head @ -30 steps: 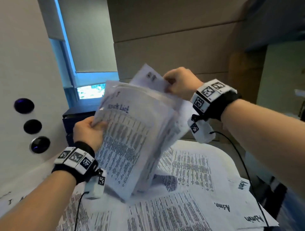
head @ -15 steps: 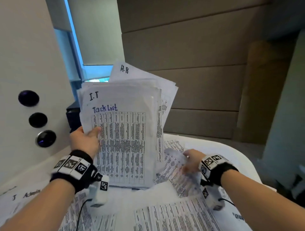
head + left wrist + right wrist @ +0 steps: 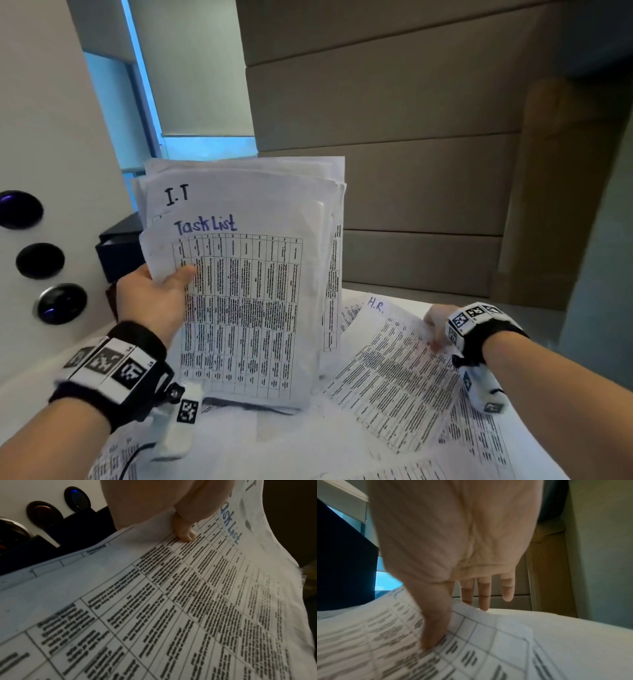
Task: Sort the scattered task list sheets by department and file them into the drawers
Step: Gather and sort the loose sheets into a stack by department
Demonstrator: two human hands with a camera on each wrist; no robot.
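L hand gripping upright I.T stack; R hand fingers straight, thumb prob. pressing H.R sheet, lying flat, rightward.

The front sheet of the stack, held upright by the left hand, carries two handwritten markings. "I.T" stands in black at its upper left corner. "Task List" stands in blue directly below, above a printed table whose cell text is too small to read. In the left wrist view the same sheet shows "List" in blue. The loose sheet under the right hand carries "H.R." in blue at its top corner; its printed table is illegible.
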